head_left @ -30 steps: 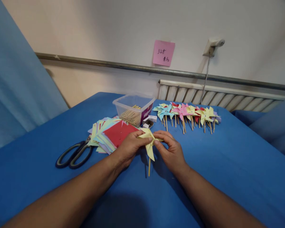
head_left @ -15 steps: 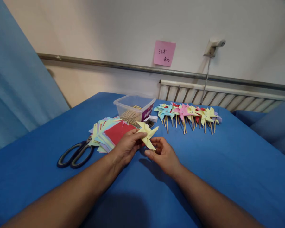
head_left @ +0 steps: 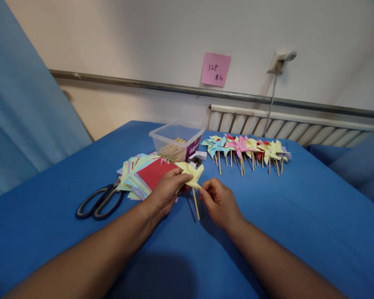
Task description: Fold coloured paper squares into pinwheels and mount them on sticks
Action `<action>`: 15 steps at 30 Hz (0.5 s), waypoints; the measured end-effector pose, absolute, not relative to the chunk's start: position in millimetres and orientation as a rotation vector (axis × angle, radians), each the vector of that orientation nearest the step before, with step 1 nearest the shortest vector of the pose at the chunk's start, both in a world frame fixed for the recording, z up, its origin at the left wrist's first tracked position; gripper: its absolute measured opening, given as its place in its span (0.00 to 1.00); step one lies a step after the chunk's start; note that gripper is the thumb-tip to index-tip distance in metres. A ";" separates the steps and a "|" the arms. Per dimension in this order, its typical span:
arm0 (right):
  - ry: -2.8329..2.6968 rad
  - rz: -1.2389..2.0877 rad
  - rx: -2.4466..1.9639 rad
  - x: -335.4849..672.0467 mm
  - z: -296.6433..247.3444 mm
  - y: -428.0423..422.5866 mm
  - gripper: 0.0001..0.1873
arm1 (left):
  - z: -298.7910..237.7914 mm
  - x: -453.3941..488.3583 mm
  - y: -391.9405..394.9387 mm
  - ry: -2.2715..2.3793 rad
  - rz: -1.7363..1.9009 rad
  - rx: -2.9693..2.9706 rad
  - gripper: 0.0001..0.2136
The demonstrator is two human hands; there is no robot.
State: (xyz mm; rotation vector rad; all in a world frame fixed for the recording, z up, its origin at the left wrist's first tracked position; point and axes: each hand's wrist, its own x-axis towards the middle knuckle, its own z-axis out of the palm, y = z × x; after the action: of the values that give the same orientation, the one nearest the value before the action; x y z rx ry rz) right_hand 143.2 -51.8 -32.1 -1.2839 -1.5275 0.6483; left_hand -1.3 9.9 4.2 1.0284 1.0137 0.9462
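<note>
My left hand (head_left: 169,189) is closed on a pale yellow paper pinwheel (head_left: 191,173), its thumb lying over one blade. A thin wooden stick (head_left: 195,204) slants down from the pinwheel, its lower end free above the table. My right hand (head_left: 220,200) pinches the tip of the pinwheel's right lower blade between thumb and fingertips. Just behind the left hand lies a fanned stack of coloured paper squares (head_left: 152,172), a red one on top. A small open box (head_left: 195,160) with dark bits inside sits beyond the pinwheel.
Black-handled scissors (head_left: 100,203) lie left of the paper. A clear plastic tub (head_left: 162,137) of wooden sticks stands behind. Several finished pinwheels (head_left: 241,145) lie in a row at the back right of the blue-covered table (head_left: 299,211), before a radiator (head_left: 291,128).
The pinwheel has turned in my left hand, and its stick now shows below. My right hand has shifted slightly right and pinches a blade tip.
</note>
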 end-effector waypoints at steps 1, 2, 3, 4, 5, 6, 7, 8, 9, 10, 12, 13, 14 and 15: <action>-1.531 0.630 -1.294 144.5 -31.7 -51.3 0.04 | 4.1 -1.0 9.8 1.026 0.948 1.030 0.08; -1.534 0.610 -1.305 146.1 -31.4 -50.6 0.04 | 4.2 -0.8 9.5 1.032 0.948 1.030 0.08; -1.535 0.589 -1.317 147.8 -31.4 -49.4 0.04 | 4.3 -0.5 9.0 1.028 0.943 1.028 0.07; -1.537 0.570 -1.331 149.5 -31.8 -48.0 0.04 | 4.6 -0.2 8.2 1.015 0.931 1.025 0.06; -1.538 0.555 -1.346 151.3 -32.4 -46.4 0.04 | 5.1 0.1 7.2 0.999 0.918 1.021 0.05; -1.540 0.543 -1.362 152.9 -33.4 -44.7 0.04 | 5.7 0.4 6.0 0.981 0.907 1.016 0.05; -1.541 0.535 -1.376 154.3 -34.5 -43.1 0.04 | 6.4 0.7 4.7 0.961 0.899 1.007 0.05; -1.535 0.528 -1.385 155.4 -35.7 -41.6 0.04 | 7.1 1.1 3.5 0.943 0.898 0.996 0.05; -1.514 0.523 -1.387 156.0 -36.8 -40.4 0.04 | 7.9 1.4 2.4 0.930 0.902 0.987 0.05; -1.478 0.523 -1.378 156.2 -37.6 -39.8 0.03 | 8.6 1.7 1.4 0.918 0.907 0.980 0.05; -1.400 0.525 -1.331 155.3 -37.7 -40.2 0.07 | 9.6 2.2 0.4 0.897 0.913 0.975 0.05; -1.383 0.518 -1.297 154.5 -36.8 -41.1 0.11 | 9.8 2.4 0.2 0.893 0.913 0.977 0.04; -1.395 0.506 -1.262 153.5 -35.5 -42.4 0.16 | 9.7 2.5 0.2 0.892 0.914 0.980 0.04; -1.432 0.490 -1.232 152.6 -33.9 -43.8 0.20 | 9.5 2.6 0.3 0.893 0.914 0.982 0.04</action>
State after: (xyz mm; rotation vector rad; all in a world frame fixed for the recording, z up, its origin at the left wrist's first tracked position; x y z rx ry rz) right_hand 152.6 -43.8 -33.9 -1.2318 -1.4317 0.4903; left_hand 2.6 0.3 9.5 0.9818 0.8927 0.9142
